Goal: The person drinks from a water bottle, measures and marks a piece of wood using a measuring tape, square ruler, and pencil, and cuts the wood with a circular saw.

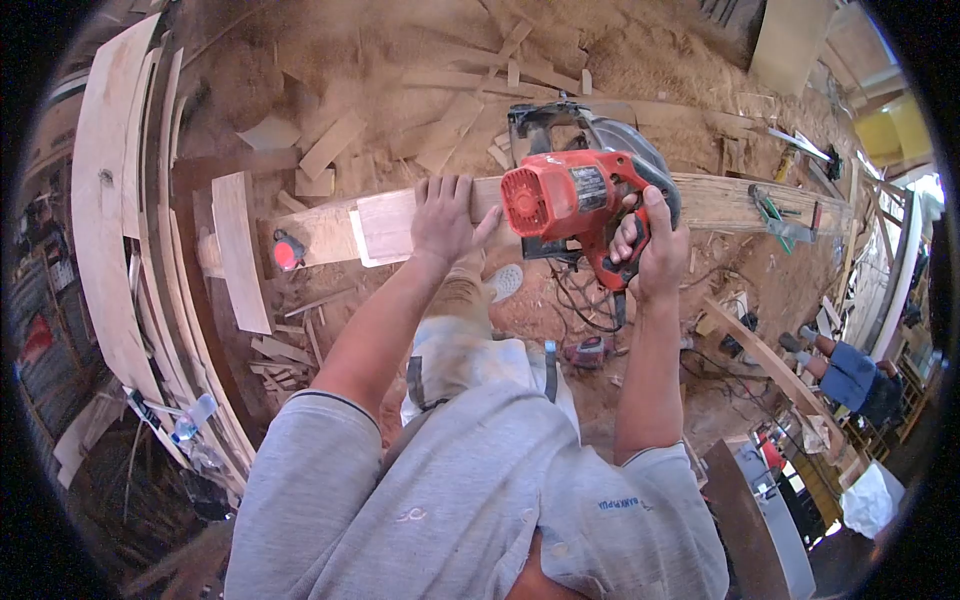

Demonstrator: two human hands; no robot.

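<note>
My right hand (655, 240) is wrapped round the rear handle of a red and black circular saw (565, 193). The saw sits at the right end of a short pale board (388, 222), and its blade is hidden from me. My left hand (443, 222) lies on that board left of the saw, fingers stretched toward the far edge and thumb out toward the saw. Underneath runs a long plank (745, 204). A red and black tape measure (288, 252) rests on this plank to the left, beside a loose board piece (240, 250) lying crosswise.
Long planks (115, 190) are stacked at the left. Wood offcuts (330, 140) and sawdust cover the ground. A second red power tool (590, 352) and cords lie below the saw. A person in blue (850, 375) is at the far right, near a slanting beam (780, 375).
</note>
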